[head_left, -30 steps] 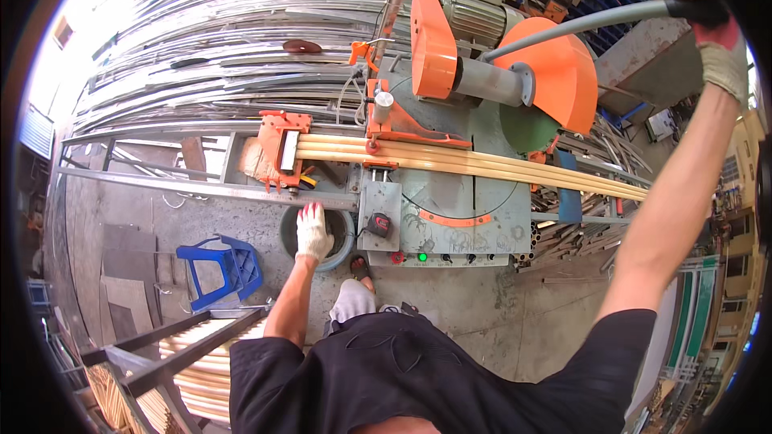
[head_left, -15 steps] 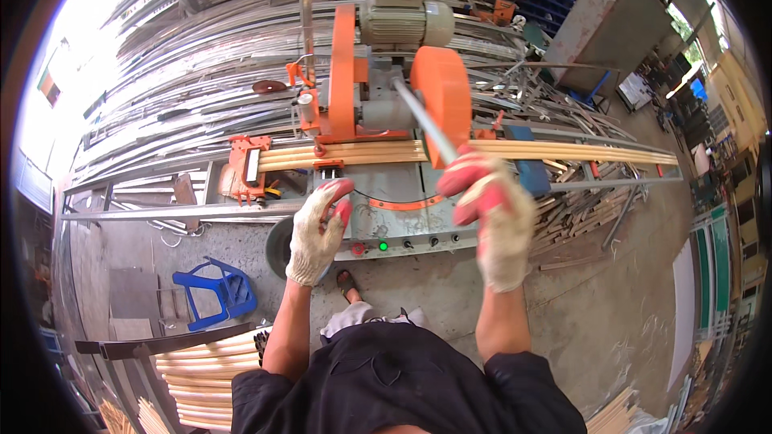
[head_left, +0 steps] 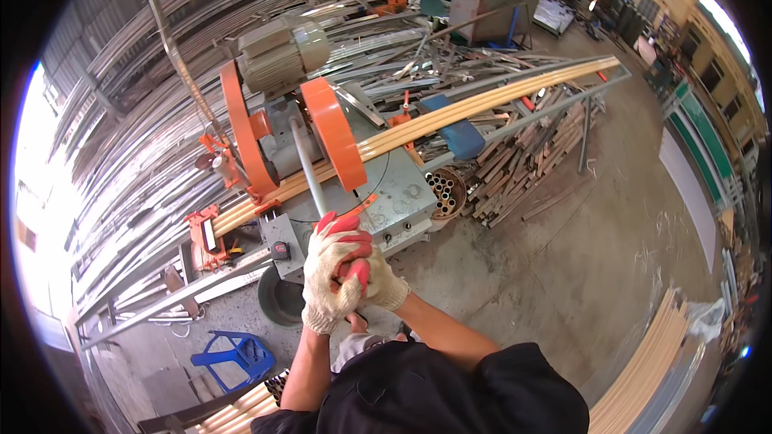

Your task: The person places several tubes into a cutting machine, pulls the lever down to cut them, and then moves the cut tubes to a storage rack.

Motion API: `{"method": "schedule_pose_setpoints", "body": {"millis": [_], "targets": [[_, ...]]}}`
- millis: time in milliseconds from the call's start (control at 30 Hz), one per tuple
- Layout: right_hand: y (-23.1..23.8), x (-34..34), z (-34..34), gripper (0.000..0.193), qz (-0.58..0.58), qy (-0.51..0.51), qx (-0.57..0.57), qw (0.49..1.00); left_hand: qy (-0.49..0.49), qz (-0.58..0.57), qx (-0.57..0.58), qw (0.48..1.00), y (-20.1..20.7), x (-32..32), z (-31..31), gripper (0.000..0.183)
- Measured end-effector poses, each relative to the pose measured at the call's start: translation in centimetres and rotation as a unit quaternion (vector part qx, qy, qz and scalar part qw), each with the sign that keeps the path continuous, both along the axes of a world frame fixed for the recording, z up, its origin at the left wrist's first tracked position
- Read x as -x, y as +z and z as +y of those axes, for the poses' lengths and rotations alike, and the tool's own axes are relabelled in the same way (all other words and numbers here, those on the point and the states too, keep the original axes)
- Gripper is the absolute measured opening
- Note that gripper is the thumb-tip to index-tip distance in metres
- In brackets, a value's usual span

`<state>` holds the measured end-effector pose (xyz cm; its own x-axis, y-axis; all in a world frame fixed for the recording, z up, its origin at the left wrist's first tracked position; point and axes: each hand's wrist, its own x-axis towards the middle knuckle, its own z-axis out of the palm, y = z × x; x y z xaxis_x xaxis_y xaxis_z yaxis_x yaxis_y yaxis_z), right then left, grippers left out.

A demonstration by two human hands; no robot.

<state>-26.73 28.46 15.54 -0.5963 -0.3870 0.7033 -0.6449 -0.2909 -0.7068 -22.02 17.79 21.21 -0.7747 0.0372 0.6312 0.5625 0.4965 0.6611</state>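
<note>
Both gloved hands are clasped together, fingers of the left hand clenched around the right hand, which curls inside that grip. They sit just below the lower end of the saw's grey handle; whether either hand touches it cannot be told. The handle rises to the orange saw. Tan strips lie across the saw desk, running up to the right. A blue stool stands on the floor at lower left.
</note>
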Motion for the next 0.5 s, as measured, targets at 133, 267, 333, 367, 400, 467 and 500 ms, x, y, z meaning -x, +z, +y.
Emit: {"method": "schedule_pose_setpoints", "body": {"millis": [133, 267, 333, 367, 400, 467, 500], "targets": [[-0.2, 0.2, 0.1, 0.021, 0.08, -0.038, -0.001, 0.996, 0.032, 0.045, -0.06, 0.997, -1.1, 0.0, 1.0, 0.022], [-0.1, 0.0, -0.1, 0.019, 0.046, -0.041, 0.007, 0.998, 0.056, 0.059, -0.092, 0.992, -1.6, 0.0, 1.6, 0.02], [-0.1, 0.2, -0.2, 0.021, 0.073, -0.041, 0.007, 0.997, 0.067, 0.063, -0.098, 0.991, -1.9, -0.1, 1.6, 0.02], [-0.1, 0.3, -0.2, 0.021, 0.07, -0.037, 0.007, 0.997, 0.068, 0.065, -0.103, 0.99, -2.1, -0.1, 1.6, 0.02], [0.0, 0.4, -0.2, 0.023, 0.067, -0.029, 0.005, 0.997, 0.07, 0.066, -0.108, 0.989, -2.2, -0.2, 1.6, 0.02], [-0.1, 0.3, -0.2, 0.024, 0.061, -0.015, 0.003, 0.998, 0.075, 0.063, -0.114, 0.989, -1.9, -0.3, 2.0, 0.021], [-0.3, 0.2, -0.1, 0.026, 0.067, -0.03, -0.001, 0.997, 0.075, 0.063, -0.123, 0.988, -1.8, -0.3, 2.0, 0.022]]}}
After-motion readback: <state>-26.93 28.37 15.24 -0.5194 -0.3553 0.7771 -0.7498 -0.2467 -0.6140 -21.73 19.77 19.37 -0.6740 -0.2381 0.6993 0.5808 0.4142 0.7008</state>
